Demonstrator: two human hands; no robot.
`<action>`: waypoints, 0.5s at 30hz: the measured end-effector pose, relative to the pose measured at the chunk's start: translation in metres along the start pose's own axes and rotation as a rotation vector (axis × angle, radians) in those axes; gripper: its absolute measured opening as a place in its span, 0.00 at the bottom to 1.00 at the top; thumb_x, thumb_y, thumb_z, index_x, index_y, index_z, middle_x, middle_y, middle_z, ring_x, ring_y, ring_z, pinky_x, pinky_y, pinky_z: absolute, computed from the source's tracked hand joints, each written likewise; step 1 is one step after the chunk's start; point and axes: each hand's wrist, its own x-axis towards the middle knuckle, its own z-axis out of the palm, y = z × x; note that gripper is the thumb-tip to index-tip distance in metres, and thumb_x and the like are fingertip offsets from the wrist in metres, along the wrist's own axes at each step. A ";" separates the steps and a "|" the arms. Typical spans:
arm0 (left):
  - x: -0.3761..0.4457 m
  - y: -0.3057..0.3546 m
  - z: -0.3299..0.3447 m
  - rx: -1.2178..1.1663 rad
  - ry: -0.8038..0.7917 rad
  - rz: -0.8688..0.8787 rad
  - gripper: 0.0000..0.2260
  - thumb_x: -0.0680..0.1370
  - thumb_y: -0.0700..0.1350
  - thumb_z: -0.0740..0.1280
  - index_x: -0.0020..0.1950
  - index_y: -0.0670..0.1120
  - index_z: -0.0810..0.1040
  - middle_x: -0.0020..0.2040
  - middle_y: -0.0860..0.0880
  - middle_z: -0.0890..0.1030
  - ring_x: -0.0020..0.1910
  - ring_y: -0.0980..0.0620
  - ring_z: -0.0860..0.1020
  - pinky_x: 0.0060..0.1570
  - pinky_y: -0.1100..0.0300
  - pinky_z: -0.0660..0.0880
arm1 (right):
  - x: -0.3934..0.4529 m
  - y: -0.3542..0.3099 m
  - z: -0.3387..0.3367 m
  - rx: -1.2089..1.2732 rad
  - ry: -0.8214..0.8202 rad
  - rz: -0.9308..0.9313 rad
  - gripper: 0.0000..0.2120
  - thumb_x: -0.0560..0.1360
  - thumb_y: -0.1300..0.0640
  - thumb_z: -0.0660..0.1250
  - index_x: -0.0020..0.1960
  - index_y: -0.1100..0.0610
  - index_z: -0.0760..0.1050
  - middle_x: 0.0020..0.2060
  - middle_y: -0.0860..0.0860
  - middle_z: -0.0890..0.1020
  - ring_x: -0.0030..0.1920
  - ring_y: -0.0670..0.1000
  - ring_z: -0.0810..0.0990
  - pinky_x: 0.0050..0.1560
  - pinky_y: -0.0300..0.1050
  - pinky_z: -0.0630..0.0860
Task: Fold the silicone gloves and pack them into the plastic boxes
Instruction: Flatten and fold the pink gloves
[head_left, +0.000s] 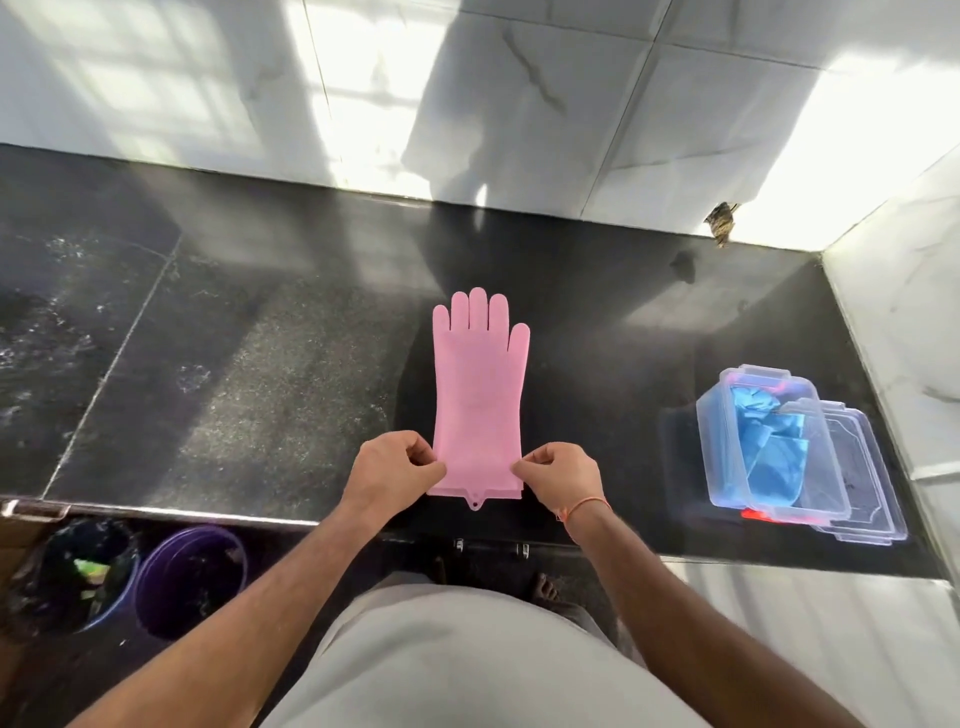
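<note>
Pink silicone glove (478, 395) lies flat on the black stone table (249, 332), fingers pointing away toward the tiled wall (571, 104), cuff at the near edge. A second layer shows under the cuff edge; cannot tell if it is another glove. Small hanging tab at cuff centre, pointing toward the person.

Left hand (395, 470): grip pinching the left cuff corner, fingers curled, thumb against the silicone.
Right hand (563, 475): grip pinching the right cuff corner in the same way. Orange thread band (587, 505) on this wrist.

Well apart to the right, near the side wall: clear plastic box (727, 415), open, holding folded blue gloves (769, 436). It sits touching clear lids or trays (867, 467) just beside it on the right; count unclear.

Below the table edge, left: purple bucket (189, 579) and a dark bin (83, 571) beside it.
</note>
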 end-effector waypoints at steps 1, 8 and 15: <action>0.000 -0.001 0.001 -0.003 -0.001 0.000 0.03 0.70 0.50 0.77 0.38 0.55 0.84 0.36 0.60 0.85 0.38 0.63 0.83 0.36 0.69 0.72 | -0.001 0.000 0.000 -0.005 -0.002 0.003 0.06 0.73 0.51 0.76 0.37 0.49 0.85 0.35 0.46 0.86 0.36 0.48 0.83 0.36 0.43 0.79; -0.005 -0.003 0.004 -0.004 -0.013 -0.001 0.04 0.70 0.49 0.78 0.38 0.54 0.84 0.35 0.57 0.85 0.36 0.60 0.84 0.37 0.66 0.77 | -0.007 0.001 0.002 -0.036 -0.022 -0.008 0.06 0.73 0.54 0.75 0.37 0.49 0.85 0.35 0.45 0.86 0.38 0.47 0.84 0.35 0.40 0.79; -0.006 -0.003 0.002 -0.006 -0.021 0.001 0.04 0.71 0.50 0.78 0.38 0.55 0.84 0.36 0.59 0.85 0.38 0.62 0.83 0.36 0.69 0.73 | -0.012 0.008 0.005 0.108 -0.066 0.064 0.04 0.74 0.56 0.74 0.41 0.51 0.86 0.36 0.51 0.89 0.43 0.58 0.90 0.47 0.57 0.89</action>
